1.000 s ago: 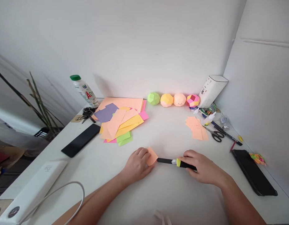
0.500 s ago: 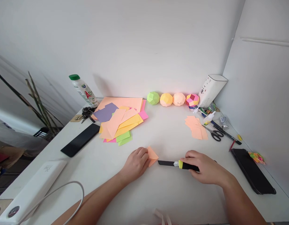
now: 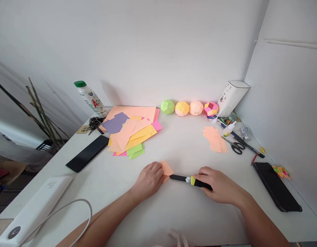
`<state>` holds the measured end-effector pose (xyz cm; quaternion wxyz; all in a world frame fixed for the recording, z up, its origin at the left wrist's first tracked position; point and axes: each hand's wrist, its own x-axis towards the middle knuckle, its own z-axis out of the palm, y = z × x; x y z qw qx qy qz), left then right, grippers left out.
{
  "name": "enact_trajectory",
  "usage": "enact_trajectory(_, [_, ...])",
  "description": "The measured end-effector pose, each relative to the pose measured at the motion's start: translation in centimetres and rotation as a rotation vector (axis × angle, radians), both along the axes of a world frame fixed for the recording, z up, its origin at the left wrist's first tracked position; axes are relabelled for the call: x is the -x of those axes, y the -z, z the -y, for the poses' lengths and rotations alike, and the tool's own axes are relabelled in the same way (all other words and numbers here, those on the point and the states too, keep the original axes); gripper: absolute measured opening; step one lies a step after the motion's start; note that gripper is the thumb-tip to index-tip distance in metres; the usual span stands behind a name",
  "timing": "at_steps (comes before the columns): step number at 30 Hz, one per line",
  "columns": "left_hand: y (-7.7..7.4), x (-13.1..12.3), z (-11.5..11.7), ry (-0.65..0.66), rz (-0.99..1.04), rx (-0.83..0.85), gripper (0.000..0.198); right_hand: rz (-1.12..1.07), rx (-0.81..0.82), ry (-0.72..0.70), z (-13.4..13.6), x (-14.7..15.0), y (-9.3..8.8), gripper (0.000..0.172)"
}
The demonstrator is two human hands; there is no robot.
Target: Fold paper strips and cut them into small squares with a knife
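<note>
My left hand [image 3: 149, 178] is closed around the edge of a folded orange paper piece [image 3: 167, 168], low over the white table. In my right hand [image 3: 216, 183] is a utility knife [image 3: 198, 182] with a black and yellow handle and a long dark blade pointing left. The blade's tip sits at the fold between the paper's two flaps. My left fingers hide the paper's left part. Farther back, a small stack of cut orange paper pieces [image 3: 215, 140] lies beside black-handled scissors [image 3: 236, 146].
Coloured paper sheets [image 3: 132, 135] are piled at the back left, near a white bottle [image 3: 91, 99]. Several paper balls [image 3: 182, 108] line the wall. A black phone [image 3: 278, 187] lies at right, a black slab [image 3: 87, 153] at left, and a white device [image 3: 37, 209] with a cable front left.
My right hand has moved the knife left, so its blade tip now meets the folded paper. The left hand has stayed in place.
</note>
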<state>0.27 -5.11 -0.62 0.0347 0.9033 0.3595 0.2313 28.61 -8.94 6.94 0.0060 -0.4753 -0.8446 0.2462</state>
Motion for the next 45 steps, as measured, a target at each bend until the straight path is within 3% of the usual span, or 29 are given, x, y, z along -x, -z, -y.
enact_trajectory(4, [-0.5, 0.1, 0.3, 0.033, -0.082, 0.047, 0.009, 0.016, 0.004, 0.006, 0.1, -0.1, -0.1, 0.048])
enact_trajectory(8, [-0.9, 0.0, 0.5, 0.051, -0.147, 0.081, 0.023, 0.015, 0.017, 0.027, 0.1, -0.2, -0.1, 0.046])
enact_trajectory(18, [-1.0, 0.0, 0.5, 0.047, -0.107, 0.096, 0.01, 0.027, 0.072, 0.035, 0.2, -0.3, -0.2, 0.046])
enact_trajectory(28, [0.0, 0.1, 0.0, 0.005, -0.055, -0.104, 0.027, 0.041, 0.065, 0.043, 0.2, -0.3, -0.1, 0.047])
enact_trajectory(36, [0.1, 0.1, 0.0, -0.002, -0.031, -0.106, 0.026, 0.031, 0.057, 0.052, 0.2, -0.3, 0.0, 0.049])
enact_trajectory(43, [-0.6, 0.0, 0.5, 0.027, -0.112, 0.022, 0.013, 0.046, 0.057, 0.043, 0.3, 0.1, -0.2, 0.048])
enact_trajectory(45, [-0.8, 0.0, 0.7, 0.047, -0.157, 0.069, 0.023, 0.059, 0.061, 0.046, 0.4, 0.2, -0.2, 0.047])
